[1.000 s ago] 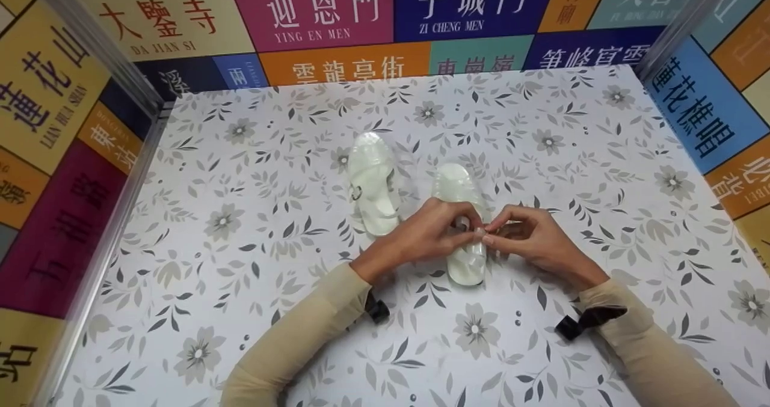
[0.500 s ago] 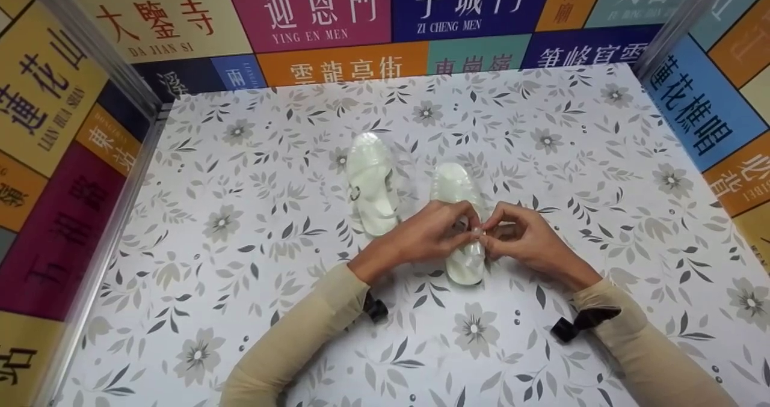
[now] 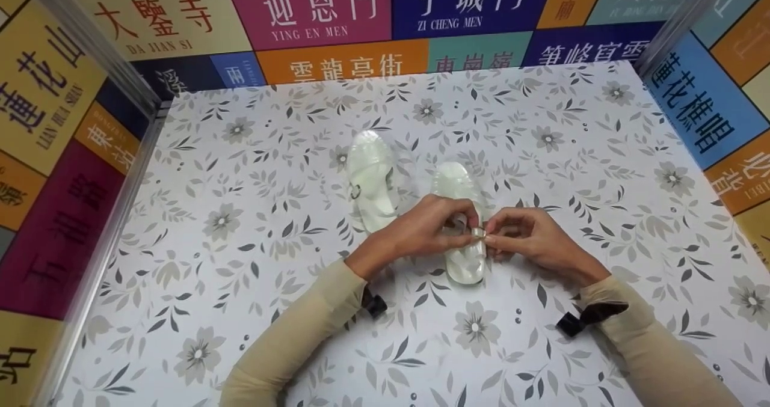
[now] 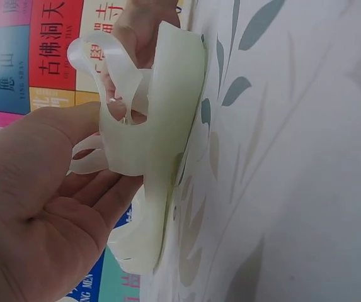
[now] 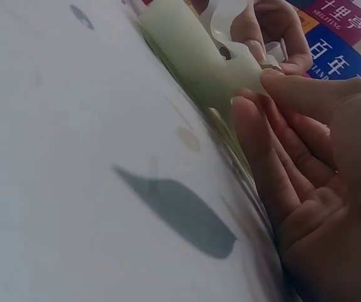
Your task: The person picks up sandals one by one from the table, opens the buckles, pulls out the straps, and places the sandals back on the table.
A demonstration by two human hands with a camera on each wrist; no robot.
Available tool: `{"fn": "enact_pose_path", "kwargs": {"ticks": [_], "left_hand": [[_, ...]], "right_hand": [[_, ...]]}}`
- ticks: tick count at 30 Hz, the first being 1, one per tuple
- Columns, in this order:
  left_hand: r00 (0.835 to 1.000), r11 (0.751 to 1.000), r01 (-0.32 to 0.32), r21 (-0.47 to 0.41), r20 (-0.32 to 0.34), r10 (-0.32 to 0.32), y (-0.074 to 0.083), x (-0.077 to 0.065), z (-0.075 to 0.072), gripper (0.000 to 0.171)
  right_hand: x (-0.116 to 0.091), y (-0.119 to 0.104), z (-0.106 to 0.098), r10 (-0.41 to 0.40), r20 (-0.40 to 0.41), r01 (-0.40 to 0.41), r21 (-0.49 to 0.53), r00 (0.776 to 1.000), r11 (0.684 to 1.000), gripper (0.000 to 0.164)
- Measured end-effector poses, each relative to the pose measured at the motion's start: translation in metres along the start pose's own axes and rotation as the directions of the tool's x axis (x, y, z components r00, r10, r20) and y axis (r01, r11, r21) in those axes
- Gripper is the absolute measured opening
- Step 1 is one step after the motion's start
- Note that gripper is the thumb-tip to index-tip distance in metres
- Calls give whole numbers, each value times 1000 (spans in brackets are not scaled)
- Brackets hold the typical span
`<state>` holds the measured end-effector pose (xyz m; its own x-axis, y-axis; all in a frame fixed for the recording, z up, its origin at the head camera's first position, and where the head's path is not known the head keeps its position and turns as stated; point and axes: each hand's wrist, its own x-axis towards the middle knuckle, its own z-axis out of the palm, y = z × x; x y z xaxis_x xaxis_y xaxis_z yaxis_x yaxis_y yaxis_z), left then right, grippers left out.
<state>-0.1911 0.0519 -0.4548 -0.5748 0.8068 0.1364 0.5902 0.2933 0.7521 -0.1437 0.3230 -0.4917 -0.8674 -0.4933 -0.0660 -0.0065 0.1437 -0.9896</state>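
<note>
Sandals, a pale translucent pair, lie toes-away near the middle of the flowered surface (image 3: 240, 311), which is walled on three sides by coloured sign panels (image 3: 325, 10). The left sandal (image 3: 371, 178) lies alone, untouched, just beside its mate. The right sandal (image 3: 460, 226) lies flat on its sole, probably so that both hands can work its strap from either side. Over its middle the left hand (image 3: 421, 232) comes in from the left and the right hand (image 3: 529, 238) from the right, fingertips meeting above the shoe. Each grip is curled and pinched on the thin strap (image 4: 95, 53), lifted clear of the sole, with a small metal buckle (image 3: 478, 232) between the two pinches.
</note>
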Motion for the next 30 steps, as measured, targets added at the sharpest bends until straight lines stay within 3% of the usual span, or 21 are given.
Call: {"fn": "enact_pose_path", "kwargs": {"ticks": [7, 11, 18, 30], "left_hand": [[1000, 1000, -15, 20, -19, 15, -1, 1, 2, 18], [1000, 1000, -3, 3, -25, 3, -2, 0, 4, 17], [999, 1000, 21, -9, -30, -21, -1, -1, 5, 15], [999, 999, 37, -18, -6, -37, 2, 2, 5, 18]], "right_hand": [[2, 1, -6, -47, 82, 42, 56, 996, 998, 16], [3, -1, -5, -36, 110, 33, 32, 993, 999, 18], [3, -1, 1, 11, 90, -18, 72, 996, 997, 22], [1, -1, 1, 16, 70, -24, 124, 997, 992, 25]]}}
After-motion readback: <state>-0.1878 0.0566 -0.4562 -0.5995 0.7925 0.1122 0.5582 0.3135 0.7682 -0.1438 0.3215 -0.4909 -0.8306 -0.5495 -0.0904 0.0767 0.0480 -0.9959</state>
